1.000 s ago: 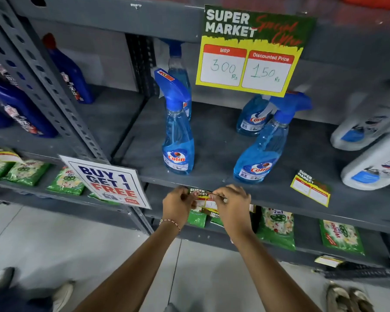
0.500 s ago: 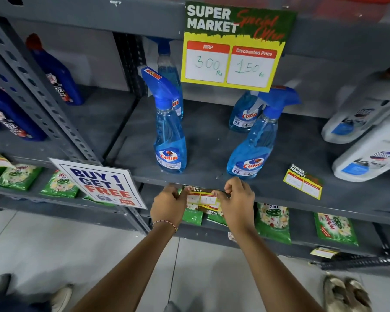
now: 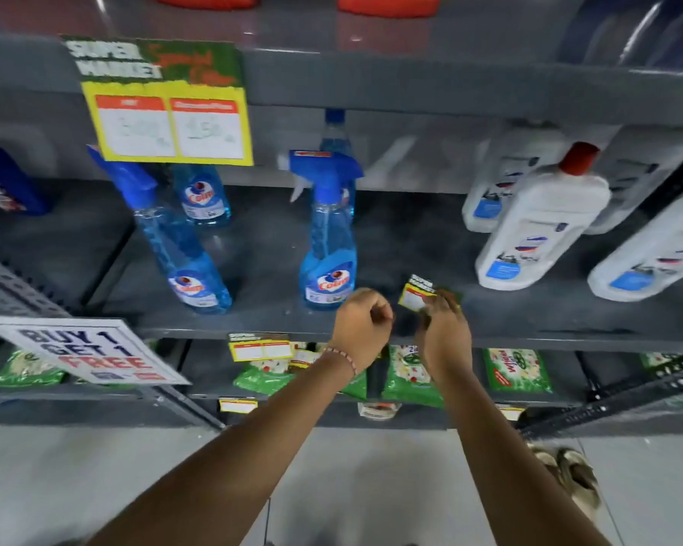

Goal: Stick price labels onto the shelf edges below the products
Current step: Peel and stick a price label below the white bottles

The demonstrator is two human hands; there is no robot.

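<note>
A small green-and-yellow price label (image 3: 416, 295) is pinched in my right hand (image 3: 444, 333), lifted just above the grey shelf board, right of the blue spray bottles. My left hand (image 3: 361, 327) hovers beside it with its fingers curled and nothing seen in them. Another small price label (image 3: 260, 347) is stuck on the grey shelf edge (image 3: 549, 340), to the left of my hands, below a blue Colin spray bottle (image 3: 328, 246). A second Colin spray bottle (image 3: 182, 246) leans further left.
White bottles (image 3: 541, 226) lie tilted on the shelf at right. A large "Super Market" offer card (image 3: 166, 104) hangs from the upper shelf edge. A "Buy 1 Get 1 Free" sign (image 3: 83, 350) juts out at left. Green packets (image 3: 411, 372) fill the lower shelf.
Both hands left the label now stuck on the shelf edge and moved right. My right hand took up the label that lay on the shelf board. The view swung right.
</note>
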